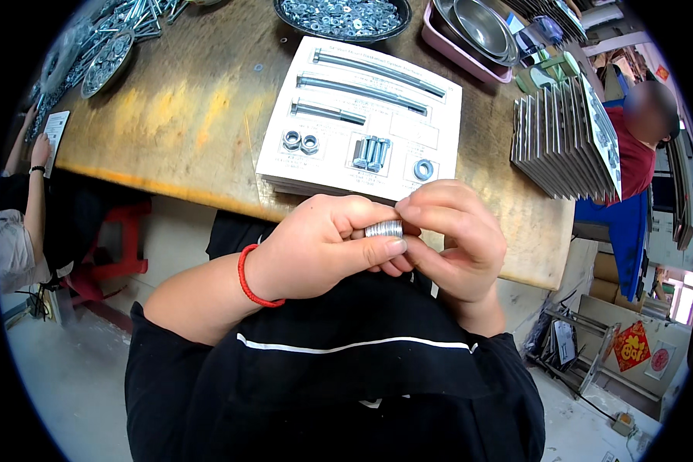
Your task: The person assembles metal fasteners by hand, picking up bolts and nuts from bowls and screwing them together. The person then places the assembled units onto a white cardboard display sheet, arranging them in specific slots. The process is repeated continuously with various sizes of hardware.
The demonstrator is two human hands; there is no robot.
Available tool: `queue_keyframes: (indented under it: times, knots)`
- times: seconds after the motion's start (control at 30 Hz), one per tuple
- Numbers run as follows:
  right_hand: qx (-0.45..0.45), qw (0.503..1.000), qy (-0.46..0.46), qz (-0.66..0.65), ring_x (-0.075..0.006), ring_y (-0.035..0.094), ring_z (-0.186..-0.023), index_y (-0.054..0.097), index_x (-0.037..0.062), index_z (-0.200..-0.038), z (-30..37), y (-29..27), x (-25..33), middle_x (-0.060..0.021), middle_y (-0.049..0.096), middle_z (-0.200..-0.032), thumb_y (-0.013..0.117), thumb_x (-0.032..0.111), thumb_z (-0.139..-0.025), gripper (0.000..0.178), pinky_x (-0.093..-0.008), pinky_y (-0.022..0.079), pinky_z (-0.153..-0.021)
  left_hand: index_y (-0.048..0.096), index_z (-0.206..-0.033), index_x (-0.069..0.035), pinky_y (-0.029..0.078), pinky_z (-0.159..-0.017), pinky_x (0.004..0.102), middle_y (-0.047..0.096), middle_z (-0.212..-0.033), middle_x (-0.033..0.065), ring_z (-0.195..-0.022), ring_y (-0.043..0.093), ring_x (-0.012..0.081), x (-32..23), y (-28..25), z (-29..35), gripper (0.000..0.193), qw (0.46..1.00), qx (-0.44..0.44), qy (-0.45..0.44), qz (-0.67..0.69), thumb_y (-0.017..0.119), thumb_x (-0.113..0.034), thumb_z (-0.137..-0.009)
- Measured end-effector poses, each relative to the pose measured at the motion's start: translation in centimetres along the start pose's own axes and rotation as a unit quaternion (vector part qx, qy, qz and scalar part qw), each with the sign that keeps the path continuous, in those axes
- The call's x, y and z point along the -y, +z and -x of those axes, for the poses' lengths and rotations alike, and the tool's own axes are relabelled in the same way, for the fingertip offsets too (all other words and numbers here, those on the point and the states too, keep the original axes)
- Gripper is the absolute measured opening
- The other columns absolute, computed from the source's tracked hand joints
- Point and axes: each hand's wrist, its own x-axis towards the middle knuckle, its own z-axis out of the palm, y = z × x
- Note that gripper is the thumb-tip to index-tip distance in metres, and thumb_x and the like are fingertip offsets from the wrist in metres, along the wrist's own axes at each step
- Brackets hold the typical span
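My left hand (316, 242), with a red cord round its wrist, is closed about a short stack of silvery washers (383, 229). Its thumb presses along the near side of the stack. My right hand (458, 239) is bent inward, thumb and fingertips meeting at the stack's right end; what lies between those tips is partly hidden. Just beyond both hands a pile of white cards (285, 165) lies at the table edge. The top card shows three long bolts, two nuts, several short bolts and a ring; I cannot tell whether they are printed or real.
On the wooden table (185, 115) stand a black bowl of washers (346, 19), a pink tray (439, 46) with metal bowls, a dish (108, 63) beside heaped bolts (142, 19), and upright cards (566, 138). People sit left and right; a red stool (123, 239) stands left.
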Motion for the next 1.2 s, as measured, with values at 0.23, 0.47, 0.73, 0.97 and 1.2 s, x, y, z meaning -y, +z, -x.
queue_keyframes:
  times: [0.23,0.47,0.73,0.97,1.2]
  knots:
    - [0.011,1.000,-0.008,0.001,-0.0232,0.063,-0.080,0.069,0.0023,-0.089,0.5,-0.1,-0.3,-0.0089,0.065,-0.089,0.077,-0.002,-0.063,0.028,-0.0314,0.048,-0.070,0.061,-0.113,0.005,0.053,-0.080,0.0244,0.069,-0.094,0.0108,-0.087,0.067,0.0142,0.0,0.1,0.2,0.023,0.999,-0.003,0.029,-0.029,0.056,-0.009,-0.095]
    - [0.014,1.000,0.013,-0.019,-0.0220,0.062,-0.081,0.070,0.0025,-0.090,0.0,0.4,-0.4,-0.0088,0.063,-0.089,0.075,-0.004,-0.063,0.029,-0.0296,0.048,-0.070,0.060,-0.112,0.008,0.055,-0.081,0.0274,0.068,-0.095,0.0142,-0.088,0.067,0.0173,-0.3,-0.4,0.0,0.023,0.999,0.018,0.015,-0.030,0.054,-0.008,-0.096]
    - [0.014,0.991,0.070,-0.116,-0.0191,0.061,-0.081,0.070,0.0024,-0.089,0.3,0.7,-1.3,-0.0095,0.063,-0.089,0.075,0.000,-0.064,0.026,-0.0280,0.047,-0.068,0.058,-0.116,0.007,0.055,-0.081,0.0289,0.067,-0.099,0.0158,-0.090,0.067,0.0183,0.3,-1.3,-0.2,0.026,0.995,0.057,-0.004,0.076,0.053,-0.009,-0.097]
    - [0.069,0.979,0.146,0.122,-0.0211,0.062,-0.078,0.068,0.0042,-0.085,-4.4,-0.8,-2.8,-0.0068,0.064,-0.086,0.071,0.006,-0.066,0.019,-0.0317,0.048,-0.066,0.057,-0.119,0.005,0.053,-0.081,0.0258,0.069,-0.097,0.0124,-0.090,0.066,0.0154,0.0,-2.5,0.5,0.028,0.995,0.056,-0.067,0.044,0.055,-0.012,-0.096]
    - [0.155,0.903,0.218,0.337,-0.0285,0.062,-0.072,0.068,0.0045,-0.083,-7.2,-0.2,-6.0,-0.0096,0.063,-0.080,0.070,0.018,-0.071,0.018,-0.0372,0.051,-0.066,0.058,-0.118,0.005,0.053,-0.080,0.0251,0.069,-0.098,0.0121,-0.089,0.067,0.0153,-1.0,-3.3,0.5,0.027,0.995,0.081,-0.062,0.010,0.054,-0.011,-0.096]
